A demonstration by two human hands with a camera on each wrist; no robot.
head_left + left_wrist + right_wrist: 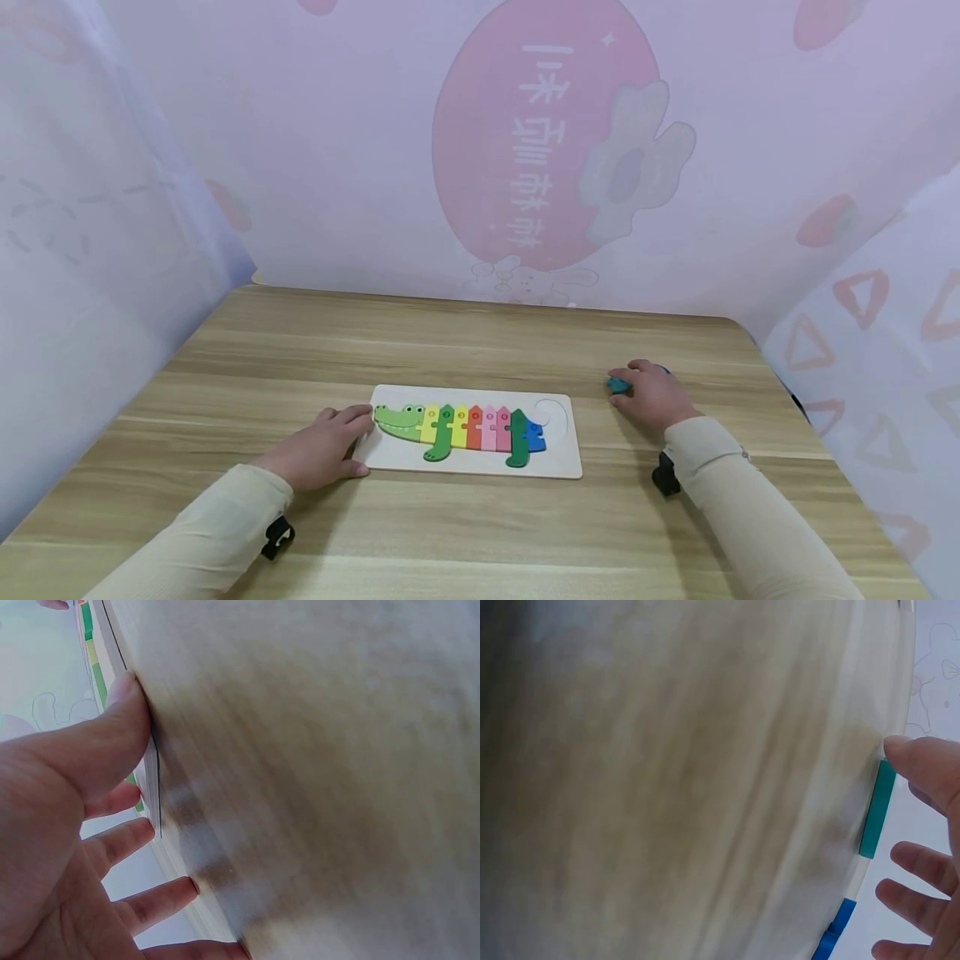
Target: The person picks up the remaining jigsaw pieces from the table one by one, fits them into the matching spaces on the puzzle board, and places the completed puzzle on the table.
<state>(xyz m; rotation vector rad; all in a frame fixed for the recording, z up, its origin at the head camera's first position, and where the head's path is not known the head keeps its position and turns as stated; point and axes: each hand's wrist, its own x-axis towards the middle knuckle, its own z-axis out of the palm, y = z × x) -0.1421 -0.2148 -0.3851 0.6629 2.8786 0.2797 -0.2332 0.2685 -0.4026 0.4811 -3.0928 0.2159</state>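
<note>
A pale wooden puzzle board lies on the table, bearing a crocodile made of several coloured, numbered pieces. Its green head is at the left end, a blue piece at the right, beside an unfilled curled tail outline. My left hand rests at the board's left end, thumb at the near edge and fingers spread. At the right, my right hand reaches over a teal piece, thumb close to its end, fingers loosely apart. A separate blue piece lies beyond it, mostly hidden in the head view.
The wood-grain table extends around the board. Pink-and-white printed cloth stands behind the table and along both sides. A black wrist strap mount hangs under the right sleeve, another black mount under the left.
</note>
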